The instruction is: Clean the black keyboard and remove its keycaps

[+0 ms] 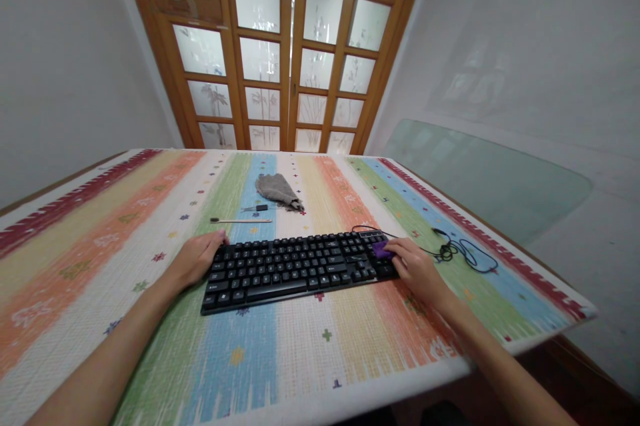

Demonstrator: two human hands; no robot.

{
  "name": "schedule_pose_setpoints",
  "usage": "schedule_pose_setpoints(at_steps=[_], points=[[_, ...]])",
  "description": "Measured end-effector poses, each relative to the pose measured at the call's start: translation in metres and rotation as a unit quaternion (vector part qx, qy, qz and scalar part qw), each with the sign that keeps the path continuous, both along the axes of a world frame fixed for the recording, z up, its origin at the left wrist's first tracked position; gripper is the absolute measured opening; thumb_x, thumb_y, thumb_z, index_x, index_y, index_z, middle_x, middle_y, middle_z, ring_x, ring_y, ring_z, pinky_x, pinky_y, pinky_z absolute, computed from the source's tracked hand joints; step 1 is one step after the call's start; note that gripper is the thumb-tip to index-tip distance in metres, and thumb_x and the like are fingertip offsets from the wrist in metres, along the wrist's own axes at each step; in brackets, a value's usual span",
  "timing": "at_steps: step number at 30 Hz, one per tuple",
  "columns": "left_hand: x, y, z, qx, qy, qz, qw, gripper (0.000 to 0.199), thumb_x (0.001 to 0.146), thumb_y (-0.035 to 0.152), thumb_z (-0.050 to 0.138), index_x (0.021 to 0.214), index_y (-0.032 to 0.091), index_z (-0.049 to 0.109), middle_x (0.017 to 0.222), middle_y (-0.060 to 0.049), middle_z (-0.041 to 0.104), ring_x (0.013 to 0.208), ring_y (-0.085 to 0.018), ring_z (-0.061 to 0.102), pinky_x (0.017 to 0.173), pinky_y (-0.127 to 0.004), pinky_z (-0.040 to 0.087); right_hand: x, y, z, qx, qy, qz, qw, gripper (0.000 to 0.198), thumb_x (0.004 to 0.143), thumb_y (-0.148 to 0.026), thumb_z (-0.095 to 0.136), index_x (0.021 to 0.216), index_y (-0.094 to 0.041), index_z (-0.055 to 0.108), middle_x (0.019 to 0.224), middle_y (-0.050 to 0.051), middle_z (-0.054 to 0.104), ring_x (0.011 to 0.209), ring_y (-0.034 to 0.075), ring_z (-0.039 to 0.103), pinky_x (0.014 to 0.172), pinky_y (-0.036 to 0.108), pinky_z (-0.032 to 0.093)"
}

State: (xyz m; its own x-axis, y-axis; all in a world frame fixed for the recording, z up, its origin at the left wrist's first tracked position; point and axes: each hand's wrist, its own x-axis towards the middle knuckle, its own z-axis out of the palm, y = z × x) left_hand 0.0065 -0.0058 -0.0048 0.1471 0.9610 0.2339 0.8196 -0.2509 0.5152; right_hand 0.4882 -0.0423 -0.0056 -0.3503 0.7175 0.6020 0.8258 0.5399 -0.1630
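your right grip (416,269) pinching purple piece (381,251) on keyboard (280,269) toward table's (285,353) front edge, left grip (194,259) touching keyboard's left end, closure unclear

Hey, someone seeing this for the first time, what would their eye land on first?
Likely the black keyboard, lying across the near part of the brightly striped tablecloth, the left hand at its left end. Then the small purple item in the right hand, at the keyboard's right end. Beyond the keyboard, a crumpled grey cloth.

Forward-down head view over table (300,346)
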Motion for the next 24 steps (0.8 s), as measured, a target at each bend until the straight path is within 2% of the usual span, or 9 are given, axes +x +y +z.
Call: schedule_pose_setpoints(at_steps=[4,13,19,21,24], points=[[0.002,-0.001,0.002,-0.002,-0.004,0.003,1.000,0.059,0.092,0.057,0.019,0.075,0.022,0.063,0.075,-0.004,0.070,0.074,-0.023,0.063,0.079,-0.034,0.048,-0.001,-0.003,-0.010,0.001,0.008,0.005,1.000,0.022,0.085,-0.011,0.045,0.089,-0.019,0.065,0.095,0.008,0.069,0.092,0.023,0.064,0.086,0.040,0.052],[0.001,-0.002,0.001,0.005,-0.014,0.001,1.000,0.057,0.093,0.055,0.020,0.074,0.023,0.062,0.074,-0.004,0.070,0.075,-0.023,0.063,0.078,-0.034,0.049,-0.002,0.000,-0.008,0.029,0.076,-0.001,0.997,0.021,0.086,-0.015,0.045,0.077,-0.022,0.063,0.081,0.005,0.069,0.079,0.021,0.065,0.075,0.036,0.053],[0.000,-0.001,0.000,0.001,-0.018,-0.003,1.000,0.056,0.093,0.055,0.020,0.074,0.023,0.061,0.074,-0.003,0.069,0.075,-0.023,0.064,0.078,-0.034,0.049,0.009,0.001,-0.014,0.127,0.103,-0.089,0.983,0.020,0.086,-0.017,0.047,0.090,-0.021,0.067,0.092,0.007,0.070,0.090,0.024,0.066,0.088,0.041,0.051],[-0.001,-0.001,-0.002,-0.001,-0.021,-0.003,1.000,0.056,0.093,0.056,0.020,0.074,0.023,0.061,0.073,-0.003,0.069,0.074,-0.023,0.063,0.077,-0.034,0.049,0.012,0.003,-0.017,0.116,0.092,-0.085,0.985,0.021,0.086,-0.017,0.047,0.091,-0.021,0.067,0.093,0.006,0.071,0.090,0.024,0.067,0.086,0.039,0.052],[-0.002,0.000,-0.004,-0.001,-0.026,0.000,1.000,0.057,0.093,0.057,0.020,0.073,0.023,0.061,0.072,-0.003,0.068,0.072,-0.023,0.062,0.075,-0.034,0.049,0.015,0.004,-0.020,0.048,0.065,-0.058,0.995,0.022,0.087,-0.017,0.045,0.088,-0.022,0.066,0.093,0.005,0.071,0.085,0.021,0.068,0.078,0.034,0.054]])
